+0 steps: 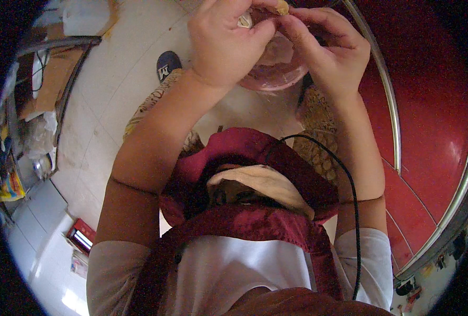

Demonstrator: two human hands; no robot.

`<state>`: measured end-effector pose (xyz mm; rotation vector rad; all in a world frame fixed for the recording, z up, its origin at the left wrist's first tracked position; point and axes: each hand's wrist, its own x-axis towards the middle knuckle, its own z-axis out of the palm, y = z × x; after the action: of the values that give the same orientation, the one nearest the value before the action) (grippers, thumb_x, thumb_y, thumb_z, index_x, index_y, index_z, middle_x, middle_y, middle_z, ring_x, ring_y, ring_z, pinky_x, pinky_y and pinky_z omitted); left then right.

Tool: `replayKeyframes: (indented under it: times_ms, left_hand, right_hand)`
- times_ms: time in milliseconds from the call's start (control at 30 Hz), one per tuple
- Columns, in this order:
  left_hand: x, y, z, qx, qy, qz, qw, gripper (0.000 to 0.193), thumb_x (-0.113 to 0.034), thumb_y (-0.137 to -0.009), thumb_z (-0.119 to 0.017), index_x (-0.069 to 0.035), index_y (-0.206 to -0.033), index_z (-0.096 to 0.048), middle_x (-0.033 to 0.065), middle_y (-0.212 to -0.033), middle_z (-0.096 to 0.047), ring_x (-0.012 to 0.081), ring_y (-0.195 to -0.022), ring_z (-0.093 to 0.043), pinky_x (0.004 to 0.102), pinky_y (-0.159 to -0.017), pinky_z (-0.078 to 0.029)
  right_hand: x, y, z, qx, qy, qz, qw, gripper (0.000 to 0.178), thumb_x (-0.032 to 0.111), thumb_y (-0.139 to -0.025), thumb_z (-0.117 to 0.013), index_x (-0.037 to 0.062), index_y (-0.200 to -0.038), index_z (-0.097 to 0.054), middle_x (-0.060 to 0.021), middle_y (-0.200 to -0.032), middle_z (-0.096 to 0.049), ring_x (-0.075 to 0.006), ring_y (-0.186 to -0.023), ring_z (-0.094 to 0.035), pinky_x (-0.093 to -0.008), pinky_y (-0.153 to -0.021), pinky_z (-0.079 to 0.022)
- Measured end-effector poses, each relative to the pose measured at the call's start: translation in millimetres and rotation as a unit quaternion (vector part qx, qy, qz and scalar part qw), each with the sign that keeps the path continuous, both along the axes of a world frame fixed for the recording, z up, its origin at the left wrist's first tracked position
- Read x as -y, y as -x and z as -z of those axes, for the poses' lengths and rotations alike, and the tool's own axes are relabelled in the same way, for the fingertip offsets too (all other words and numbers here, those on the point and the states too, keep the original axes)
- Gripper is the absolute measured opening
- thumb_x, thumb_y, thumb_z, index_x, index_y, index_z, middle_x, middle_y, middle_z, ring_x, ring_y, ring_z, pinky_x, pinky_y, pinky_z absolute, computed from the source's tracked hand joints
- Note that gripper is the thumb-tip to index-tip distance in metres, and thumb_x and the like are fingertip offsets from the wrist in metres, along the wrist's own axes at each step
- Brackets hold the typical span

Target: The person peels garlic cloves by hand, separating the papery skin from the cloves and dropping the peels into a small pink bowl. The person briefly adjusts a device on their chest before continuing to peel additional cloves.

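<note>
Both hands (276,37) pinch dough (281,7), prob. upright.

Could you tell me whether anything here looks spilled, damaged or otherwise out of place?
Nothing looks spilled or damaged. Both hands, left hand and right hand, pinch small pale pieces over a pink bowl held level. A black cable hangs loose across the apron, which is the only untidy thing.
</note>
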<state>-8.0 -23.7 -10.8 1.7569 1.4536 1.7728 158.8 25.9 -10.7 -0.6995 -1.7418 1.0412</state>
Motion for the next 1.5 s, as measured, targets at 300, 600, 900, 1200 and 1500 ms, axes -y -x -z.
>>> replayKeyframes:
  times_ms: [300, 600, 900, 1200, 1500]
  left_hand:
    - [1.1, -4.2, -5.0, -0.085, -0.022, -0.046, 0.995, 0.022, 0.010, -0.072, -0.078, -0.002, -0.090, -0.072, 0.0140, -0.095, -0.071, 0.0262, -0.090, -0.072, 0.0345, -0.077, -0.058]
    - [5.3, -9.8, -14.1, 0.007, 0.072, -0.003, 0.997, 0.021, 0.010, -0.074, -0.080, 0.000, -0.088, -0.068, 0.0133, -0.097, -0.070, 0.0203, -0.090, -0.071, 0.0315, -0.080, -0.057]
    - [-4.6, 0.7, 17.9, 0.265, 0.072, 0.153, 0.949, 0.026, 0.007, -0.086, -0.078, 0.000, -0.104, -0.061, 0.0109, -0.107, -0.070, 0.0155, -0.094, -0.069, 0.0295, -0.086, -0.058]
    - [-2.8, 5.0, 15.5, 0.376, 0.105, 0.228, 0.892, 0.028, 0.004, -0.091, -0.074, 0.002, -0.116, -0.061, 0.0129, -0.117, -0.070, 0.0157, -0.101, -0.070, 0.0298, -0.089, -0.059]
    - [-2.4, 5.0, 11.3, 0.357, 0.109, 0.181, 0.910, 0.028, 0.003, -0.092, -0.073, 0.001, -0.118, -0.061, 0.0111, -0.124, -0.069, 0.0154, -0.105, -0.068, 0.0299, -0.092, -0.058]
  right_hand:
    - [2.7, -1.0, 3.6, 0.054, -0.026, 0.063, 0.996, 0.011, 0.007, -0.088, -0.077, -0.0024, -0.094, -0.075, -0.0020, -0.088, -0.072, -0.0064, -0.078, -0.064, -0.0217, -0.069, -0.051]
    - [3.6, -6.2, 3.9, 0.100, 0.021, 0.093, 0.990, 0.010, 0.009, -0.090, -0.074, -0.0013, -0.092, -0.075, 0.0006, -0.080, -0.072, -0.0053, -0.070, -0.064, -0.0202, -0.064, -0.052]
    - [0.7, -8.4, -6.6, 0.054, 0.120, 0.086, 0.988, 0.006, 0.003, -0.090, -0.070, -0.0031, -0.091, -0.072, -0.0030, -0.087, -0.071, -0.0077, -0.075, -0.064, -0.0226, -0.066, -0.051]
    - [-19.1, -20.8, 20.8, 0.127, 0.128, 0.039, 0.983, 0.018, 0.014, -0.095, -0.069, -0.0029, -0.097, -0.075, -0.0029, -0.089, -0.074, -0.0084, -0.081, -0.067, -0.0234, -0.073, -0.054]
    - [-21.2, -21.1, 17.6, 0.148, 0.148, 0.044, 0.977, 0.014, 0.009, -0.092, -0.074, -0.0030, -0.097, -0.075, -0.0041, -0.088, -0.074, -0.0089, -0.081, -0.067, -0.0233, -0.073, -0.054]
